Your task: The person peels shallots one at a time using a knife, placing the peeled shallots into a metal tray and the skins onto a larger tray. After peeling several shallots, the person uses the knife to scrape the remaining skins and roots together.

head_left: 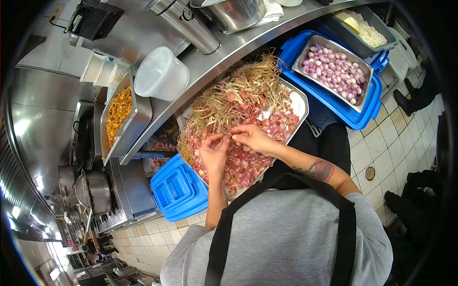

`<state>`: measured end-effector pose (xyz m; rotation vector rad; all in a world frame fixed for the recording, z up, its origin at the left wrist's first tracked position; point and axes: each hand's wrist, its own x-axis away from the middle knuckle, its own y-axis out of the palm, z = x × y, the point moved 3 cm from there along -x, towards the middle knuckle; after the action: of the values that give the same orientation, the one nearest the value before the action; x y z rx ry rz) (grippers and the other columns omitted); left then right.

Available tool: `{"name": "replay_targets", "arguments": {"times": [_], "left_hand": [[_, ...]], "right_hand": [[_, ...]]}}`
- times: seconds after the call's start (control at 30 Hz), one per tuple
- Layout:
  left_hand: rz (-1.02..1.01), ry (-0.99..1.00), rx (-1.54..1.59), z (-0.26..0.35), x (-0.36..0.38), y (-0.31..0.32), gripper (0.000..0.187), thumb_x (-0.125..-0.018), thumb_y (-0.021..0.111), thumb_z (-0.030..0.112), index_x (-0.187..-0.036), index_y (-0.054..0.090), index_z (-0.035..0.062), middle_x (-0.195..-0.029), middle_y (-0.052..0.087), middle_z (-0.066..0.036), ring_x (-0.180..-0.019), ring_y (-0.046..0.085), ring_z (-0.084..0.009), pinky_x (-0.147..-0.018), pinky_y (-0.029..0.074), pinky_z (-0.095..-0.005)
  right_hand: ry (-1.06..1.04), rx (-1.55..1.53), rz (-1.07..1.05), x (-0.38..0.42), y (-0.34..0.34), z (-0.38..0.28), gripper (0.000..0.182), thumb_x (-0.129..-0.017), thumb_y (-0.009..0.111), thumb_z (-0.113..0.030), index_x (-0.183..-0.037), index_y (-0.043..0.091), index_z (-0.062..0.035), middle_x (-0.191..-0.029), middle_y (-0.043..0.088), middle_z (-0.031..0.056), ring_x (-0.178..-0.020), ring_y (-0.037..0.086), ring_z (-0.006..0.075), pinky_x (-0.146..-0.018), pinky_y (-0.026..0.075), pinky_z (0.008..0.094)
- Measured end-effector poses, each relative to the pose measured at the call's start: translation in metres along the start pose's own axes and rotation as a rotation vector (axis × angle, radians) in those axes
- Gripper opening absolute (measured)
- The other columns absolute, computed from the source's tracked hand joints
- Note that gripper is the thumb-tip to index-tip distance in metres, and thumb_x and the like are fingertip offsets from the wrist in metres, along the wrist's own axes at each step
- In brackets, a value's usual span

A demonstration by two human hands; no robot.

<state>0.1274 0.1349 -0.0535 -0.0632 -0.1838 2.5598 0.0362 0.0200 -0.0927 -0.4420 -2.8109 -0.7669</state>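
- Grey shirt fabric (286,238) and black apron straps (224,238) are being seen closest to the lens, below both hands.
- A small shallot piece (228,134) is being pinched between the left hand (213,151) and the right hand (253,137), whose fingertips are being brought together over it.
- Both hands are being kept partly curled, thumbs and forefingers closed on the piece; whether anything else is being gripped cannot be told.
- A metal tray (299,102) heaped with shallot skins (243,164) is being worked over, directly beneath the hands.
- Stringy roots (238,88) are being piled just beyond the fingertips.
- Peeled shallots (334,69) are being collected in a second tray, well beyond the right hand.
- A blue crate (179,188) is lying beside the left wrist.
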Motion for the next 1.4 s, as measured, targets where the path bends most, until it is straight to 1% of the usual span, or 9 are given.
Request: {"name": "replay_targets", "arguments": {"times": [0.17,0.27,0.47,0.57,0.77,0.87,1.17,1.37,1.4], "left_hand": [[-0.027,0.001,0.04,0.004,0.003,0.011,0.021,-0.072,0.066,-0.007,-0.092,0.06,-0.0061,-0.089,0.064,-0.012,-0.082,0.062,-0.0141,-0.073,0.049,-0.023],[-0.027,-0.029,0.131,-0.001,0.004,0.016,0.023,-0.072,0.065,-0.01,-0.094,0.058,-0.006,-0.09,0.064,-0.012,-0.083,0.062,-0.0148,-0.074,0.049,-0.0235],[-0.113,-0.032,0.24,-0.012,0.002,0.015,0.027,-0.073,0.06,-0.014,-0.099,0.056,-0.0069,-0.097,0.062,-0.014,-0.09,0.062,-0.0186,-0.082,0.05,-0.0265],[-0.19,-0.04,0.268,-0.019,0.0,0.015,0.028,-0.076,0.056,-0.014,-0.104,0.055,-0.0075,-0.101,0.062,-0.014,-0.094,0.061,-0.0194,-0.086,0.048,-0.0269],[-0.223,-0.111,0.068,-0.001,0.006,0.02,0.031,-0.083,0.055,-0.005,-0.113,0.052,-0.008,-0.104,0.06,-0.012,-0.095,0.058,-0.015,-0.085,0.045,-0.0241],[-0.173,-0.116,0.021,-0.013,0.0,0.016,0.03,-0.084,0.057,-0.001,-0.113,0.053,-0.0075,-0.102,0.06,-0.012,-0.089,0.059,-0.0127,-0.08,0.046,-0.0229],[-0.1,-0.088,0.283,-0.008,0.001,0.023,0.03,-0.078,0.064,-0.003,-0.107,0.056,-0.0078,-0.098,0.062,-0.013,-0.086,0.061,-0.0158,-0.079,0.049,-0.0254],[-0.274,-0.093,0.43,0.023,0.009,0.021,0.029,-0.081,0.057,-0.005,-0.11,0.054,-0.0061,-0.106,0.06,-0.016,-0.091,0.061,-0.0197,-0.081,0.05,-0.029],[-0.292,-0.086,0.469,0.029,0.011,0.02,0.029,-0.082,0.056,-0.004,-0.111,0.054,-0.0057,-0.107,0.06,-0.016,-0.092,0.061,-0.0202,-0.081,0.05,-0.0296]], "right_hand": [[-0.155,-0.016,0.08,-0.006,-0.004,0.003,0.021,-0.087,0.056,-0.014,-0.102,0.055,0.0001,-0.072,0.056,0.0016,-0.048,0.044,0.0053,-0.037,0.031,0.0185],[-0.14,0.029,0.104,-0.003,-0.007,-0.004,0.017,-0.087,0.056,-0.013,-0.098,0.056,-0.0002,-0.071,0.056,0.0018,-0.049,0.044,0.0054,-0.037,0.03,0.019],[0.052,-0.262,-0.041,0.002,-0.015,-0.008,0.016,-0.088,0.055,-0.014,-0.098,0.055,-0.0019,-0.072,0.053,0.002,-0.049,0.044,0.0063,-0.037,0.028,0.0193],[0.072,-0.314,0.024,0.003,-0.014,-0.006,0.012,-0.088,0.055,-0.014,-0.096,0.053,-0.0049,-0.073,0.051,0.0014,-0.047,0.037,0.0052,-0.037,0.023,0.0171],[-0.071,-0.101,0.251,0.005,-0.008,-0.007,0.014,-0.088,0.055,-0.015,-0.098,0.053,-0.0038,-0.073,0.054,0.0021,-0.048,0.04,0.0055,-0.037,0.026,0.0183],[-0.249,0.026,0.213,-0.001,-0.009,0.001,0.017,-0.089,0.054,-0.017,-0.097,0.055,-0.0019,-0.069,0.054,0.0013,-0.045,0.042,0.0052,-0.036,0.03,0.0209],[0.127,-0.485,-0.07,0.012,-0.006,-0.018,0.014,-0.09,0.053,-0.016,-0.096,0.053,-0.0034,-0.077,0.051,0.0017,-0.051,0.04,0.0053,-0.037,0.026,0.0166],[0.028,-0.438,0.18,0.024,-0.022,-0.033,0.015,-0.09,0.052,-0.016,-0.1,0.051,-0.005,-0.076,0.05,0.0007,-0.052,0.04,0.0051,-0.037,0.027,0.016],[0.006,-0.426,0.166,0.027,-0.023,-0.037,0.022,-0.09,0.052,-0.015,-0.109,0.049,-0.0055,-0.076,0.051,0.001,-0.051,0.04,0.005,-0.037,0.027,0.016]]}}
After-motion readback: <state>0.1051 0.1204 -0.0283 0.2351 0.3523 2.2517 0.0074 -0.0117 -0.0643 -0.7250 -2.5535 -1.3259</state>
